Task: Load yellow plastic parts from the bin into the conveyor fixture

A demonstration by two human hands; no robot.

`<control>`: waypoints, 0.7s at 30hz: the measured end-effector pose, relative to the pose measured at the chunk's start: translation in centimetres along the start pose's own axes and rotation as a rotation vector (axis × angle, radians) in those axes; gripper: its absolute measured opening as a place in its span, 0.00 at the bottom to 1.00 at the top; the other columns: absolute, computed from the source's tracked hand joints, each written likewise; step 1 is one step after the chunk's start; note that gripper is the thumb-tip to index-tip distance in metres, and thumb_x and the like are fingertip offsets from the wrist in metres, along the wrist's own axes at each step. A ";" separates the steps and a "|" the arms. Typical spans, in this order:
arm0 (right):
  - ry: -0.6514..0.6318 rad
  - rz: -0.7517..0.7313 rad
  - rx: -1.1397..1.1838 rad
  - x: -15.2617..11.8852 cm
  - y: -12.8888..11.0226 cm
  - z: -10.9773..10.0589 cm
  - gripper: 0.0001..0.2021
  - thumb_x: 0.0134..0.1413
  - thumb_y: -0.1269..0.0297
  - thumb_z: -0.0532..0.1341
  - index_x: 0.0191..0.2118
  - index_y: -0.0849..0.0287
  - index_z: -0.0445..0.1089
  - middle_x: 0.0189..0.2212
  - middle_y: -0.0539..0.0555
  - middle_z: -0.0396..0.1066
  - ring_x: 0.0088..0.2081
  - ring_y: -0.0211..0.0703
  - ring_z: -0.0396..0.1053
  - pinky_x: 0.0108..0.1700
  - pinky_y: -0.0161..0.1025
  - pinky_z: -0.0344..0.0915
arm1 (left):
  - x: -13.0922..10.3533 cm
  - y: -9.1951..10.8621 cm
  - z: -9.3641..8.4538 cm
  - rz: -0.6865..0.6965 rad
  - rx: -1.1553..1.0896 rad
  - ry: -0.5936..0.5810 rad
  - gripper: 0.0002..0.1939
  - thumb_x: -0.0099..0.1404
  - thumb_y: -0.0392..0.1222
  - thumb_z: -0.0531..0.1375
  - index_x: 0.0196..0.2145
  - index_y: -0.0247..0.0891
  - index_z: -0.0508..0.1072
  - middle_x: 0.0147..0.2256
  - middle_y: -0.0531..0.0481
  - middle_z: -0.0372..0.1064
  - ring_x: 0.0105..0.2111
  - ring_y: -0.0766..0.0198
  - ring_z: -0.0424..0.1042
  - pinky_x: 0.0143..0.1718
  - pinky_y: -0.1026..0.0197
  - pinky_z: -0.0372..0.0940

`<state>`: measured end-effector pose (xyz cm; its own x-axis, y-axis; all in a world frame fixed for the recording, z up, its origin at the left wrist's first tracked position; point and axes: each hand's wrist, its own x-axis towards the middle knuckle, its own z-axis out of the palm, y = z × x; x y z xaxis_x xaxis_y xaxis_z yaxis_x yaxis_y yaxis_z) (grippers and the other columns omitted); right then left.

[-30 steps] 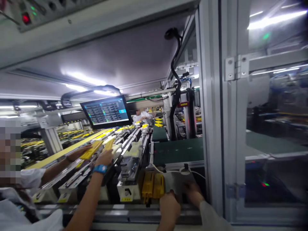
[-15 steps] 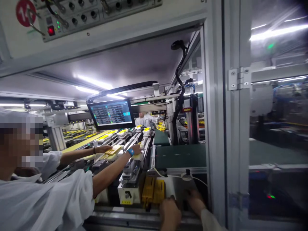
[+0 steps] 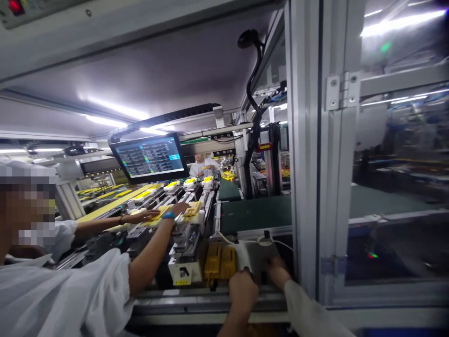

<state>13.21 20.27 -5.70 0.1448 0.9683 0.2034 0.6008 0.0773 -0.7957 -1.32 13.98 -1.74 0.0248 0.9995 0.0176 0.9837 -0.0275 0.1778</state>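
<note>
My left hand (image 3: pixel 243 291) is closed around a small dark object too hidden to name, at the front of a grey metal plate (image 3: pixel 257 255). To its right, my right hand (image 3: pixel 278 272) rests over the plate's right side; its fingertips are blurred in shadow. Two yellow-orange blocks (image 3: pixel 220 262) lie side by side just left of the plate. A white cable (image 3: pixel 226 238) runs behind them.
At the left a co-worker reaches over the rails, hands near yellow trays (image 3: pixel 192 209). A monitor (image 3: pixel 150 157) hangs above. Behind the plate lies a green belt (image 3: pixel 257 213). An upright metal post (image 3: pixel 308 154) stands at the right. Another person is in the far background.
The whole view has shifted, with the scene higher and slightly left. The co-worker's nearer hand has drawn back left from a yellow tray. My hands keep about the same places by the plate.
</note>
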 end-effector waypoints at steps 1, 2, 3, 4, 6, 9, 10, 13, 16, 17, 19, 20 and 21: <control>-0.016 0.002 0.004 0.1 0.1 0.0 0.11 0.50 0.68 0.57 0.26 0.55 0.78 0.28 0.57 0.78 0.33 0.49 0.76 0.34 0.36 0.67 | 0.0 0.1 -0.2 -0.002 0.007 -0.014 0.15 0.64 0.39 0.50 0.44 0.35 0.72 0.39 0.39 0.76 0.41 0.53 0.76 0.39 0.57 0.68; -0.027 0.005 0.000 0.1 0.2 0.0 0.12 0.51 0.69 0.56 0.27 0.56 0.78 0.28 0.57 0.78 0.33 0.49 0.76 0.34 0.36 0.66 | 0.1 0.2 -0.4 -0.007 0.013 -0.030 0.15 0.64 0.39 0.50 0.44 0.36 0.72 0.39 0.38 0.76 0.41 0.52 0.75 0.39 0.57 0.68; -0.034 0.012 -0.011 0.1 0.1 -0.1 0.12 0.51 0.69 0.56 0.28 0.56 0.78 0.29 0.57 0.78 0.33 0.48 0.76 0.33 0.36 0.66 | 0.1 0.3 -0.6 -0.008 0.018 -0.040 0.15 0.64 0.40 0.50 0.44 0.36 0.72 0.38 0.38 0.75 0.41 0.52 0.75 0.39 0.56 0.68; -0.043 0.014 -0.024 0.0 0.0 -0.3 0.12 0.52 0.69 0.56 0.28 0.57 0.78 0.29 0.57 0.78 0.33 0.48 0.76 0.33 0.35 0.65 | 0.1 0.4 -0.7 -0.009 0.023 -0.047 0.15 0.65 0.41 0.49 0.44 0.36 0.72 0.38 0.38 0.75 0.41 0.52 0.76 0.39 0.56 0.68; -0.053 -0.002 -0.043 -0.4 -0.4 -1.0 0.12 0.52 0.70 0.56 0.29 0.58 0.78 0.29 0.57 0.78 0.33 0.47 0.76 0.33 0.35 0.65 | 0.0 0.7 -1.0 -0.006 0.038 -0.042 0.16 0.66 0.42 0.48 0.43 0.36 0.72 0.37 0.37 0.75 0.41 0.52 0.76 0.39 0.56 0.68; -0.045 -0.075 -0.056 -0.9 -1.1 -1.9 0.12 0.53 0.70 0.56 0.30 0.62 0.78 0.29 0.58 0.79 0.32 0.46 0.75 0.33 0.34 0.65 | 0.0 1.3 -1.1 0.000 0.067 -0.048 0.17 0.67 0.44 0.48 0.43 0.36 0.72 0.38 0.38 0.75 0.41 0.51 0.76 0.39 0.55 0.68; -0.052 -0.067 -0.070 -0.9 -1.2 -2.1 0.12 0.54 0.69 0.56 0.31 0.63 0.78 0.29 0.58 0.78 0.32 0.46 0.74 0.33 0.34 0.64 | 0.1 1.4 -1.1 -0.001 0.075 -0.060 0.17 0.67 0.45 0.48 0.44 0.36 0.72 0.38 0.38 0.75 0.41 0.51 0.76 0.39 0.55 0.68; -0.077 -0.030 -0.100 -0.8 -0.7 -2.2 0.13 0.56 0.66 0.55 0.34 0.63 0.78 0.32 0.59 0.78 0.36 0.46 0.74 0.36 0.34 0.64 | 0.4 1.7 -0.7 -0.005 0.081 -0.074 0.18 0.67 0.46 0.47 0.44 0.36 0.72 0.39 0.37 0.75 0.41 0.51 0.75 0.40 0.55 0.68; -0.100 0.019 -0.127 -0.4 0.5 -2.0 0.14 0.57 0.65 0.55 0.37 0.64 0.77 0.34 0.59 0.78 0.38 0.47 0.73 0.38 0.35 0.64 | 0.8 2.0 0.2 0.005 0.080 -0.080 0.20 0.67 0.48 0.47 0.46 0.36 0.72 0.40 0.36 0.75 0.42 0.50 0.75 0.41 0.53 0.67; -0.111 0.036 -0.134 -0.2 1.1 -1.9 0.14 0.57 0.65 0.55 0.38 0.64 0.77 0.36 0.59 0.78 0.40 0.47 0.73 0.39 0.35 0.63 | 0.9 2.1 0.6 -0.001 0.079 -0.080 0.20 0.67 0.47 0.47 0.46 0.36 0.72 0.40 0.36 0.75 0.43 0.49 0.75 0.41 0.53 0.67; -0.088 0.001 -0.138 0.2 2.1 -1.7 0.14 0.57 0.65 0.55 0.38 0.65 0.77 0.36 0.59 0.77 0.40 0.47 0.72 0.39 0.36 0.63 | 1.2 2.2 1.4 0.007 0.067 -0.070 0.20 0.67 0.47 0.47 0.46 0.36 0.72 0.40 0.36 0.74 0.42 0.49 0.74 0.41 0.52 0.67; -0.070 -0.035 -0.131 0.3 2.6 -1.6 0.13 0.57 0.66 0.55 0.38 0.65 0.77 0.36 0.59 0.77 0.40 0.46 0.72 0.39 0.36 0.63 | 1.4 2.2 1.8 0.015 0.060 -0.055 0.20 0.67 0.47 0.46 0.46 0.36 0.72 0.40 0.36 0.74 0.43 0.48 0.74 0.41 0.51 0.67; -0.065 -0.061 -0.127 0.5 3.1 -1.5 0.13 0.57 0.66 0.55 0.37 0.67 0.76 0.34 0.59 0.77 0.38 0.46 0.72 0.39 0.36 0.63 | 1.5 2.2 2.2 0.025 0.049 -0.045 0.20 0.67 0.47 0.46 0.46 0.36 0.72 0.40 0.36 0.74 0.43 0.48 0.74 0.42 0.51 0.67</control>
<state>16.27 20.65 -7.20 0.0562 0.9763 0.2088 0.7020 0.1101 -0.7037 1.28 15.46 -3.52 0.0565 0.9981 -0.0228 0.9901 -0.0531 0.1297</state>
